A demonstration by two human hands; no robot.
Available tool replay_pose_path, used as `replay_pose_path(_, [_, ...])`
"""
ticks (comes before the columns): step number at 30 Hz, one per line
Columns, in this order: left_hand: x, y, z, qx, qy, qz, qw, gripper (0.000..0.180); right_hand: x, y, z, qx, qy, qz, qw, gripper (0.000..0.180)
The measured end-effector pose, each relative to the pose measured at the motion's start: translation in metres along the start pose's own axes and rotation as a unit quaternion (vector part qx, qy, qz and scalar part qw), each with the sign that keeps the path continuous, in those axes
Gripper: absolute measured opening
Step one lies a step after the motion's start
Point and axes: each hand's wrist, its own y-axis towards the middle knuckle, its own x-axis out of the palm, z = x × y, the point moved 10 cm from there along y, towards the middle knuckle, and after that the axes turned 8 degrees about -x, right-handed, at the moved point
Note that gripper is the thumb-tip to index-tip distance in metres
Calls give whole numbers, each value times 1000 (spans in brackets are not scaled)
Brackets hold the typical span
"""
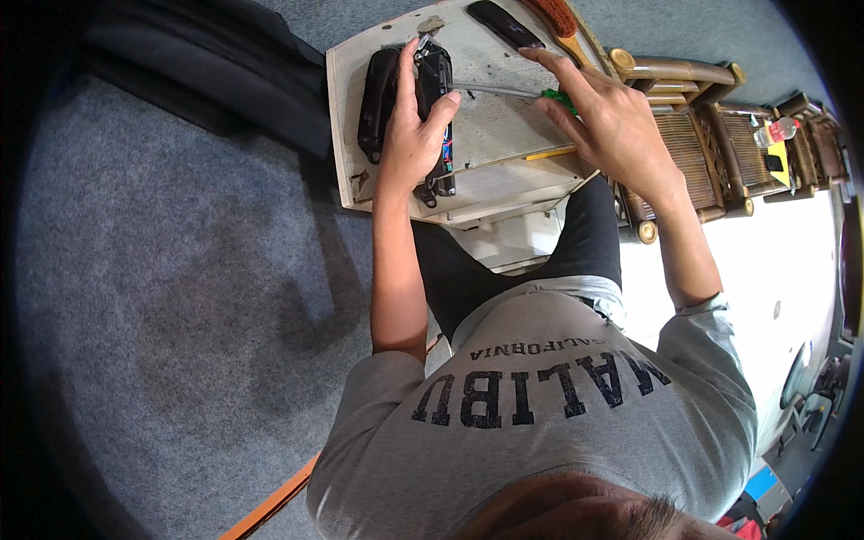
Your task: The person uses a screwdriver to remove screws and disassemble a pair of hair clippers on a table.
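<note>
On the left of the pale counter, the left hand is clenched around an opened black device with coloured wires showing, holding it against the board. To the right, the right hand grips a green-handled screwdriver whose metal shaft reaches left to the device. A black cover and a brush lie at the counter's far edge, with bamboo chairs further right.

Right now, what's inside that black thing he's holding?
Inside the opened black device, coloured wires, red and blue, show near the lower end. The left hand covers the middle, so the rest stays hidden.
</note>
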Motion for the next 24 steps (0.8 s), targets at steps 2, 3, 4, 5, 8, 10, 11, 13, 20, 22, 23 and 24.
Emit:
replay_pose_path(2, [0,0,1,7,13,4,1000,78,-3,1,-2,-20,21,14,999,63])
replay_pose_path(3, [0,-1,1,3,14,5,1000,79,-7,1,-6,-41,42,28,998,63])
replay_pose_path(4, [0,-1,1,-1,15,5,1000,79,-7,1,-6,-41,42,28,998,63])
replay_pose_path(5, [0,-1,1,-1,15,5,1000,79,-6,2,-6,-43,32,23,998,62])
replay_pose_path(8, [0,0,-3,-12,15,4,1000,79,-7,2,-6,-25,34,15,999,61])
replay_pose_path(10, [0,1,-3,-2,5,-4,1000,79,-8,2,-4,-5,46,12,999,60])
replay_pose_path(11, [0,1,-2,-2,5,-4,1000,79,-3,2,-2,13,38,-19,999,60])
replay_pose_path(13, [0,1,-3,-7,6,2,1000,78,5,-1,3,33,28,-50,998,59])
replay_pose_path(20, [-1,1,-2,-21,15,9,1000,78,7,-2,1,-21,104,24,994,45])
replay_pose_path(22, [-3,5,2,14,49,33,998,78,15,-5,4,-34,114,42,992,37])
replay_pose_path(23, [-1,4,2,15,49,32,998,78,24,-7,10,-11,158,29,987,32])
replay_pose_path(24, [1,4,5,-17,28,34,999,79,31,-9,15,11,202,17,979,29])
